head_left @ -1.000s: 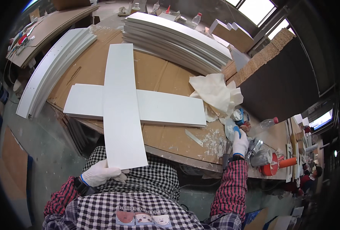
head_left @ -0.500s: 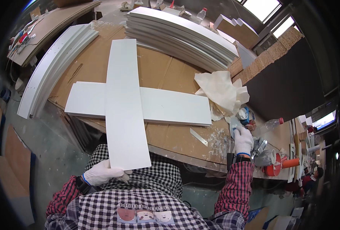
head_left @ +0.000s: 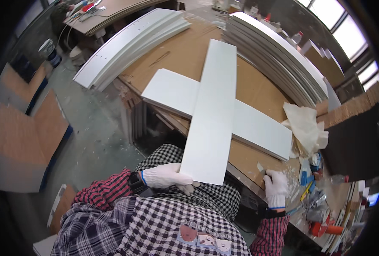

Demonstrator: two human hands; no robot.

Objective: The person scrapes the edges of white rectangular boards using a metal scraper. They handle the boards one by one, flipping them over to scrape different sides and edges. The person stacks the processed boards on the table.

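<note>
A long white board [head_left: 213, 115] lies crosswise over a short stack of similar white boards [head_left: 262, 128] on the worktable. Its near end juts past the table edge toward my lap. At that near corner my left hand [head_left: 168, 176], in a white knit glove, grips the board, thumb on top and fingers underneath. My right hand [head_left: 277, 187], gloved too, rests at the table's front edge with its fingers curled. Its fingertips pinch at a small flat silver blade [head_left: 260, 167], which the glove partly covers. Right of that hand lies a yellow cutter knife [head_left: 305, 192].
White panels stand stacked on the left [head_left: 129, 40] and at the back right [head_left: 279, 55]. A crumpled cream cloth [head_left: 305, 132] is beyond my right hand. A plastic bottle [head_left: 336, 179] and an orange-red tool [head_left: 326, 229] lie at the right. Plywood pieces [head_left: 27, 145] stand on the floor at left.
My view has swung left, so the table appears shifted right and turned. My right hand has left the blue item by the cloth and come to the small blade. The left hand keeps its grip.
</note>
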